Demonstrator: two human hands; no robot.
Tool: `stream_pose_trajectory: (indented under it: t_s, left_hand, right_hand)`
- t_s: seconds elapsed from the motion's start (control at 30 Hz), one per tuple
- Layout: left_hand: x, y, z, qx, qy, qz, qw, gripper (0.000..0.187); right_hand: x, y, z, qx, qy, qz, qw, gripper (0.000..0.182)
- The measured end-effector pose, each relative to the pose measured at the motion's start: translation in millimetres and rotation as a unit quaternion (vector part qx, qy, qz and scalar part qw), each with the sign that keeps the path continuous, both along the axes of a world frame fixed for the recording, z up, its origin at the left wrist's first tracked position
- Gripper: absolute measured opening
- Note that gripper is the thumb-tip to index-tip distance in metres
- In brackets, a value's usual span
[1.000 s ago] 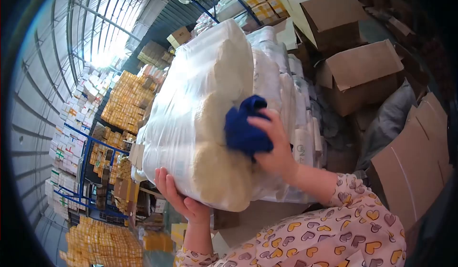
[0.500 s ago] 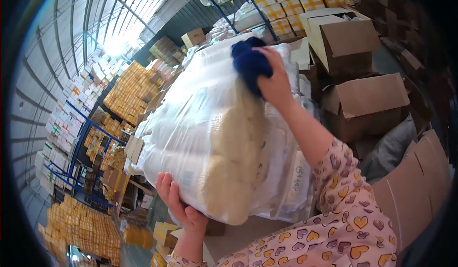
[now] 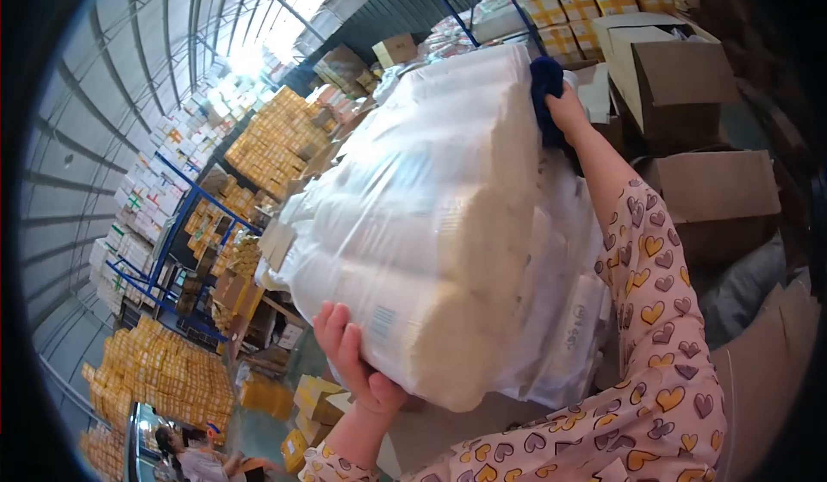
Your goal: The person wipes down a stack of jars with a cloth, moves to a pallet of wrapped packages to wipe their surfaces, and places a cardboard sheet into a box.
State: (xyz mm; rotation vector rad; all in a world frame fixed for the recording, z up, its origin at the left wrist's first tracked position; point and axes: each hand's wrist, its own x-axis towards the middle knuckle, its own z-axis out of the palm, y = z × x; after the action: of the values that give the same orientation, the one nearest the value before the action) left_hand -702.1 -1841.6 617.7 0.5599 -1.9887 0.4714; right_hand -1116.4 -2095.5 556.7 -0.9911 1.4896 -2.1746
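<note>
Bundle sits dead centre, left hand on its lower-left edge, cloth in right hand at its upper-right corner. Packs just right, cartons further right, box stacks left.

Wrapped package: large block of rounded, roll-like forms under glossy, creased, translucent film, white across the broad face and cream at the right-hand ends, tilted across the centre of the view; dark blue cloth: soft, bunched, at the package's upper right edge
</note>
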Motion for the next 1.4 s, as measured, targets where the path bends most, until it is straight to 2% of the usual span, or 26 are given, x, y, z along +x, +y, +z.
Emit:
stream_pose_trajectory:
  t_s: [0.07, 0.17, 0.2, 0.27, 0.37, 0.43, 0.5, 0.53, 0.57, 0.6, 0.63, 0.73, 0.8, 0.87, 0.9, 0.93, 1.0, 1.07, 1.1, 1.17, 1.2, 1.27, 1.3, 1.37, 1.4]
  left_hand:
    - [0.5, 1.2, -0.7, 0.003, 0.007, -0.001, 1.0, 0.049]
    - [-0.4, 0.3, -1.0, -0.001, 0.023, -0.005, 1.0, 0.049]
    - [-0.2, 0.6, -0.8, 0.004, 0.017, -0.004, 1.0, 0.048]
    - [-0.9, 2.0, -0.2, 0.009, 0.025, -0.004, 1.0, 0.048]
    - [-2.4, 4.2, 1.3, 0.027, 0.012, -0.006, 1.0, 0.046]
    - [-2.3, 6.2, 2.9, 0.032, 0.015, -0.01, 0.999, 0.045]
    - [-0.6, 3.5, 0.6, 0.041, 0.015, -0.011, 0.999, 0.043]
    - [-0.4, 3.1, -0.1, 0.04, 0.023, -0.019, 0.999, 0.043]
    - [-0.4, 3.6, 0.0, 0.036, 0.025, -0.014, 0.999, 0.043]
    - [-1.2, 2.7, 0.0, 0.03, 0.023, -0.014, 0.999, 0.044]
    - [-0.6, 1.7, -1.7, 0.029, 0.024, -0.012, 0.999, 0.044]
    - [-0.3, 2.7, -1.3, 0.028, 0.025, -0.007, 0.999, 0.043]
    - [0.0, 3.3, -1.7, 0.033, 0.031, -0.003, 0.999, 0.042]
    - [-0.7, 4.7, 0.0, 0.051, 0.027, -0.006, 0.998, 0.042]
    - [-1.5, 4.6, 0.7, 0.048, 0.036, 0.016, 0.998, 0.042]
    - [-3.7, 5.2, 0.9, 0.051, 0.035, 0.006, 0.998, 0.042]
    - [-1.7, 6.1, 0.4, 0.055, 0.037, -0.001, 0.998, 0.042]
    - [-2.0, 4.4, -0.6, 0.048, 0.034, -0.007, 0.998, 0.044]
    - [-2.3, 3.7, -0.9, 0.051, 0.034, -0.015, 0.998, 0.044]
    - [-1.9, 1.5, -0.2, 0.04, 0.032, -0.011, 0.999, 0.044]
    - [-2.9, 0.9, 0.5, 0.046, 0.037, -0.021, 0.998, 0.044]
    - [-2.0, 1.5, 1.3, 0.035, 0.029, -0.005, 0.999, 0.043]
    - [-1.7, 1.6, 1.4, 0.027, 0.025, -0.003, 0.999, 0.043]
    - [-1.2, 0.2, 1.0, 0.026, 0.024, -0.009, 0.999, 0.044]
    - [-1.2, -0.2, 0.4, 0.016, 0.025, -0.002, 1.0, 0.045]
  right_hand:
    - [1.5, 20.4, 20.1, 0.018, 0.029, 0.014, 0.999, 0.046]
    - [1.4, 35.4, 71.3, -0.144, 0.087, -0.118, 0.979, 0.046]
    - [7.7, 46.6, 93.9, -0.147, 0.1, -0.117, 0.977, 0.046]
    - [27.9, 72.3, 139.7, -0.236, 0.214, -0.109, 0.941, 0.047]
    - [58.6, 62.6, 180.1, -0.211, 0.396, -0.163, 0.879, 0.048]
    - [84.3, 38.6, 205.1, -0.131, 0.445, -0.104, 0.88, 0.056]
    - [124.1, 20.2, 223.2, -0.173, 0.506, -0.017, 0.845, 0.055]
    - [139.8, 13.3, 223.1, -0.128, 0.584, 0.026, 0.801, 0.054]
    - [157.2, 16.1, 226.3, -0.001, 0.655, 0.143, 0.742, 0.052]
    - [177.3, 15.1, 224.9, 0.082, 0.757, 0.191, 0.619, 0.051]
    - [187.3, -0.6, 206.9, 0.033, 0.767, 0.196, 0.61, 0.049]
    - [193.2, 6.3, 217.6, 0.082, 0.779, 0.176, 0.596, 0.045]
    - [189.3, -1.8, 223.0, 0.175, 0.783, 0.119, 0.585, 0.044]
    - [175.9, -11.5, 216.6, 0.254, 0.717, 0.066, 0.646, 0.043]
    - [164.0, -26.1, 215.2, 0.249, 0.732, 0.022, 0.634, 0.039]
    - [143.2, -54.9, 205.2, 0.208, 0.659, 0.008, 0.723, 0.033]
    - [123.5, -19.6, 222.5, 0.332, 0.686, 0.006, 0.647, 0.038]
    - [71.6, -74.6, 205.1, 0.36, 0.6, -0.014, 0.714, 0.039]
    - [61.0, -58.9, 204.0, 0.367, 0.598, -0.018, 0.713, 0.039]
    - [39.6, -19.6, 208.3, 0.302, 0.673, 0.067, 0.672, 0.042]
    - [33.1, 1.4, 210.1, 0.313, 0.673, 0.062, 0.667, 0.042]
    - [22.6, 46.1, 195.0, 0.216, 0.528, 0.136, 0.81, 0.041]
    - [17.5, 64.7, 180.0, 0.186, 0.393, 0.159, 0.886, 0.036]
    - [-4.0, 93.7, 139.2, 0.091, 0.296, 0.192, 0.931, 0.038]
    - [-17.9, 96.4, 101.0, 0.087, 0.163, 0.177, 0.967, 0.036]
